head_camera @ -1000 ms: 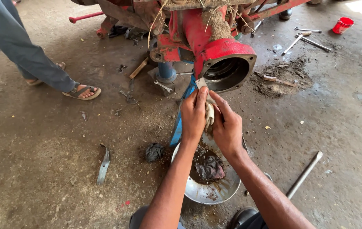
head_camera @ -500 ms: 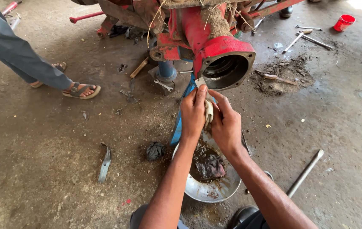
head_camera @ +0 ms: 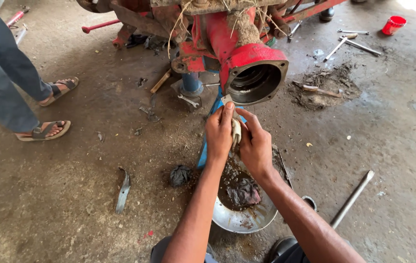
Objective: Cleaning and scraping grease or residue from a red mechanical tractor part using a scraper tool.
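1. Head view: I am holding both arms out in front of me, over the concrete floor (head_camera: 373, 146), with my hands pressed together just below the open round mouth of the red axle housing (head_camera: 254, 73).
2. My left hand (head_camera: 219, 134) is curling closed around a pale rag (head_camera: 236, 132), thumb up and fingers wrapped over it.
3. My right hand (head_camera: 255, 143) is gripping the same rag from the other side, its fingers folded against the left hand, so the rag is showing only as a narrow strip between them.
4. A small metal part (head_camera: 227, 99) is poking out above my left fingertips, just beside the housing's rim; I cannot tell exactly what it is.
5. Directly under my wrists a shallow steel bowl (head_camera: 239, 221) is sitting on the floor, holding dark oily liquid and a soaked dark cloth (head_camera: 243, 194).
6. A crumpled dark rag (head_camera: 180, 175) is lying just left of the bowl, and a curved metal piece (head_camera: 122, 190) is lying farther left.
7. A long steel bar (head_camera: 353, 198) is lying on the floor to my right.
8. Another person's legs in grey trousers and sandals (head_camera: 42, 130) are standing at the far left, well apart from me.
9. Spanners (head_camera: 349, 41) and a small red cup (head_camera: 394, 24) are lying near the top right.
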